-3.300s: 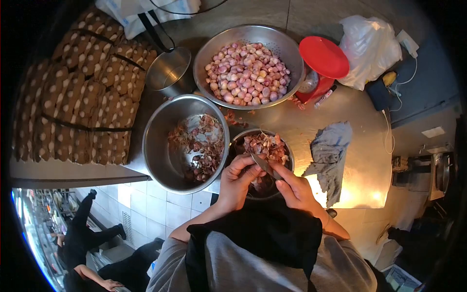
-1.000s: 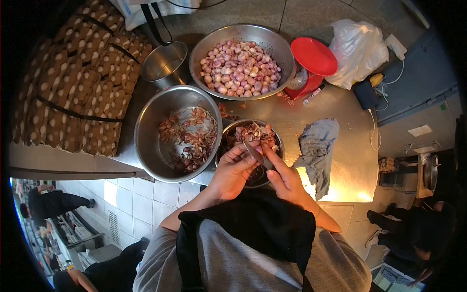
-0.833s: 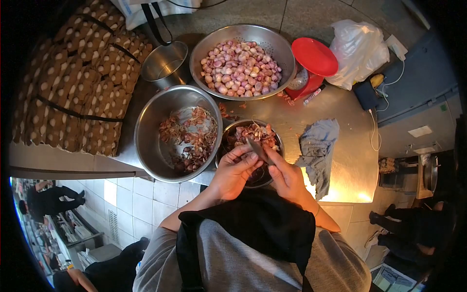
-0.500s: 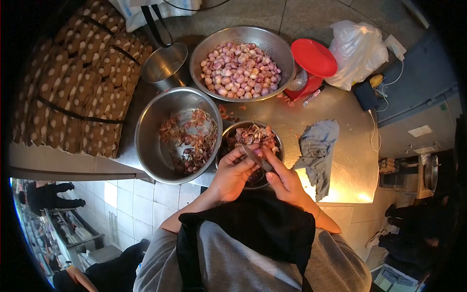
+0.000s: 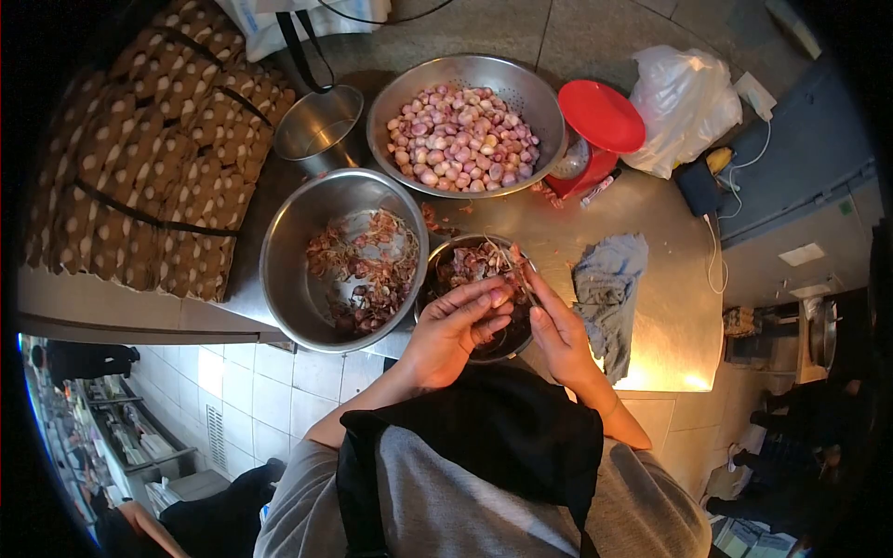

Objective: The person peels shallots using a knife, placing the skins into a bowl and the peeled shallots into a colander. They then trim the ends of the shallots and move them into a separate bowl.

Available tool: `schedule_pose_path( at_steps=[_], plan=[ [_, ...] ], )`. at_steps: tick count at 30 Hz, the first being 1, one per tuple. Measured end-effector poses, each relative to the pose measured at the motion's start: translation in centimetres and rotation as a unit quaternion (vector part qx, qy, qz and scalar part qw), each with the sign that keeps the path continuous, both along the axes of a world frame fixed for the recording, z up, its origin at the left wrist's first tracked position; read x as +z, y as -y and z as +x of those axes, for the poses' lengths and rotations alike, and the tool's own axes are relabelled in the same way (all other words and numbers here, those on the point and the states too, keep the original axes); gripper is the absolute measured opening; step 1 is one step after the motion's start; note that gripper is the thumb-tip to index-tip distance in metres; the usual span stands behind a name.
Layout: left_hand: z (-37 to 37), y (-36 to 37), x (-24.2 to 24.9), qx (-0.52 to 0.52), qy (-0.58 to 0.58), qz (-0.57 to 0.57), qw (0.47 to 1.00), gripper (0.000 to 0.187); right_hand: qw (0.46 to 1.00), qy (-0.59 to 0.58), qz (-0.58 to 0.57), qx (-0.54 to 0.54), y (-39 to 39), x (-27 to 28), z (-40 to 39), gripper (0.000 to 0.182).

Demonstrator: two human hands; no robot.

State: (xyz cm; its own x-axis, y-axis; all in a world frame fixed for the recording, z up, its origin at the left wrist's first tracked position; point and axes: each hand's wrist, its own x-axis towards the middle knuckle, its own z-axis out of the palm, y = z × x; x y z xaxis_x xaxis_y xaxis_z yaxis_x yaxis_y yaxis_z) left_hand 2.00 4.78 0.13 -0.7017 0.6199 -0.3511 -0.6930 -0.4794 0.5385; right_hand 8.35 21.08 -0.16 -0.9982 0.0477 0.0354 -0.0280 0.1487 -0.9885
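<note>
My left hand [image 5: 453, 333] is closed around a small pink shallot [image 5: 499, 296], pinched at the fingertips. My right hand [image 5: 561, 342] grips a small knife [image 5: 528, 291], whose blade is turned nearly edge-on, a little to the right of the shallot. Both hands are over a small metal bowl [image 5: 433, 270] with brownish-red shallot skins [image 5: 470, 261] in it. To the left, a larger steel basin [image 5: 271, 251] has more skins and unpeeled shallots on its bottom. Behind, a steel colander [image 5: 547, 153] is heaped with peeled shallots [image 5: 460, 139].
A grey-blue cloth [image 5: 609, 288] lies on the steel table [image 5: 684, 316] at right. Behind it stand a red scale [image 5: 600, 116] and a white plastic bag [image 5: 684, 107]. A metal pot [image 5: 319, 126] and stacked egg trays [image 5: 153, 158] are at left. Other people stand at both lower sides.
My right hand has moved slightly right, taking the knife away from the shallot. The blade, which lay across the shallot, now points upward. My left hand stays nearly in place.
</note>
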Motion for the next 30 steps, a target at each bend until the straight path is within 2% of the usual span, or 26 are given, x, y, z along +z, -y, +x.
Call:
schedule_pose_path(
  at_steps=[2,5,8,9,12,14,16,18,19,22,24,26,30],
  plan=[
    [0.1,-0.2,-0.2,0.016,-0.007,0.000,1.000,0.027,0.999,-0.002,-0.034,0.028,0.0,-0.8,0.3,0.042],
    [0.2,-0.3,-0.9,0.042,-0.029,0.000,0.999,0.026,0.994,-0.065,0.079,0.035,0.6,-0.6,0.3,0.042],
    [0.3,-0.3,-0.7,0.046,-0.060,-0.032,0.997,0.024,0.980,-0.065,0.188,0.024,0.8,-0.4,0.5,0.041],
    [0.3,-0.2,-0.9,0.044,-0.070,-0.040,0.996,0.025,0.970,-0.107,0.216,0.020,0.7,-0.5,0.3,0.041],
    [0.4,-0.4,-0.9,0.050,-0.078,-0.043,0.995,0.029,0.988,-0.068,0.136,0.020,0.4,-1.0,0.2,0.041],
    [0.3,-0.6,-0.9,0.062,-0.084,-0.045,0.994,0.032,0.999,0.003,0.031,0.038,0.3,-0.9,0.5,0.041],
    [0.3,-0.7,-1.0,0.076,-0.100,-0.054,0.991,0.035,0.999,-0.012,0.016,0.044,0.5,-0.9,0.5,0.041],
    [0.4,-0.5,-0.8,0.065,-0.125,-0.088,0.986,0.035,0.989,-0.111,0.090,0.035,0.9,-1.0,0.2,0.041],
    [0.4,-0.4,-0.7,0.059,-0.138,-0.105,0.983,0.035,0.992,-0.058,0.096,0.056,0.6,-0.8,0.5,0.041],
    [0.4,-0.5,-0.9,0.069,-0.215,-0.151,0.962,0.034,0.992,-0.005,0.108,0.062,0.2,-0.6,0.5,0.040],
    [0.4,-0.6,-0.8,0.080,-0.209,-0.144,0.964,0.035,0.996,0.069,-0.035,0.052,0.3,-0.6,0.6,0.040],
    [0.4,-0.7,-0.8,0.083,-0.208,-0.141,0.964,0.035,0.991,0.087,-0.089,0.051,0.4,-0.8,0.9,0.040],
    [0.4,-0.5,-1.3,0.075,-0.217,-0.138,0.963,0.036,0.998,0.011,0.028,0.058,0.5,-0.6,0.8,0.039]
  ],
)
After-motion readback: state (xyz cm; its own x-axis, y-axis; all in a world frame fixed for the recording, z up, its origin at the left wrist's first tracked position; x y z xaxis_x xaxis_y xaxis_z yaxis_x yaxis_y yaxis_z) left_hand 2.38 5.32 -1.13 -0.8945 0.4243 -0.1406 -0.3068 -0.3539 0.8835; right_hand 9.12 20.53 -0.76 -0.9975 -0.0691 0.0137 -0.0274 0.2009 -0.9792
